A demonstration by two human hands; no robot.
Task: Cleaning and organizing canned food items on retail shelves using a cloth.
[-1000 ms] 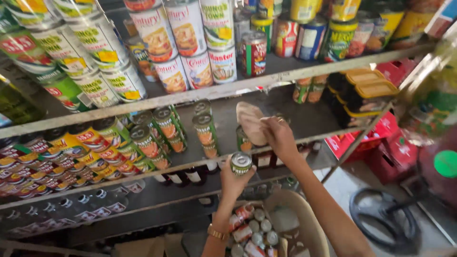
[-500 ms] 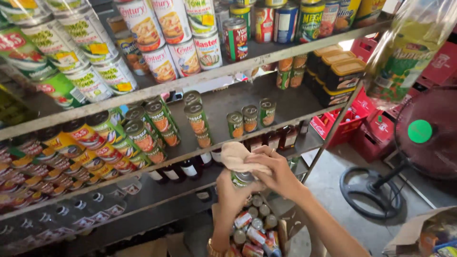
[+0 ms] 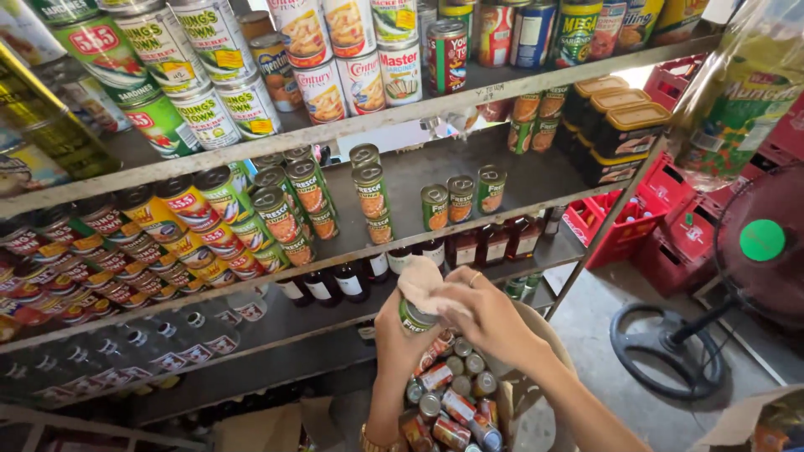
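Can (image 3: pixel 416 316) now lowered, cloth (image 3: pixel 423 280) wiping its top.

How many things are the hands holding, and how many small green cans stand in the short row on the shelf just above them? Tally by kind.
can gripped in the left hand: 1
cloth pressed on its top by the right hand: 1
green cans in the row on the shelf: 3
Total: 5

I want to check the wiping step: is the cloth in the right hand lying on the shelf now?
No, the right hand presses the beige cloth onto the top of the green-labelled can that the left hand holds above the basket.
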